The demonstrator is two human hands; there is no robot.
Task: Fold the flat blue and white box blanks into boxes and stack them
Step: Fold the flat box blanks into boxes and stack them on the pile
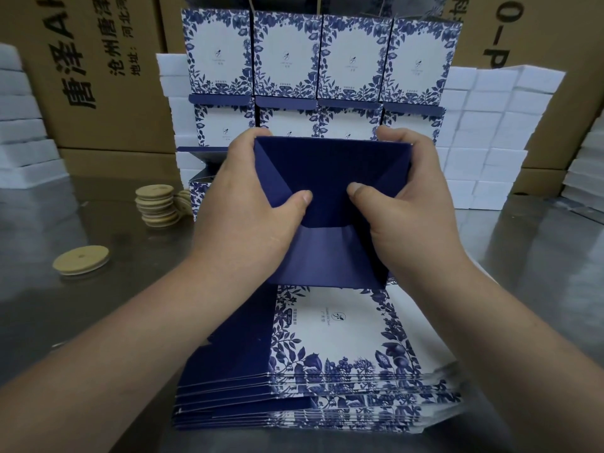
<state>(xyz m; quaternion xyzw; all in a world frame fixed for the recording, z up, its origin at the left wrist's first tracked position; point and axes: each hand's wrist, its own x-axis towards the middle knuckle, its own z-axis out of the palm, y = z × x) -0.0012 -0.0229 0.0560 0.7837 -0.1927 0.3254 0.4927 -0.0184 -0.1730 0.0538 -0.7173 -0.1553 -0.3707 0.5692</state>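
Note:
A dark blue box [330, 171] hangs in the middle of the view with its blue end flaps facing me. My left hand [242, 204] grips its left side, thumb pressing on the flaps. My right hand [415, 204] grips the right side, its thumb pressing the flaps too. Below my hands lies a pile of flat blue and white blanks [327, 364] on the steel table [81, 305]. Behind the held box stands a stack of folded blue and white boxes [320, 57], in rows one above another.
Round wooden lids [157, 206] are piled left of the stack, and one lid [80, 264] lies alone nearer me. White foam blocks [496, 132] are stacked at right and far left. Brown cartons [98, 76] wall off the back.

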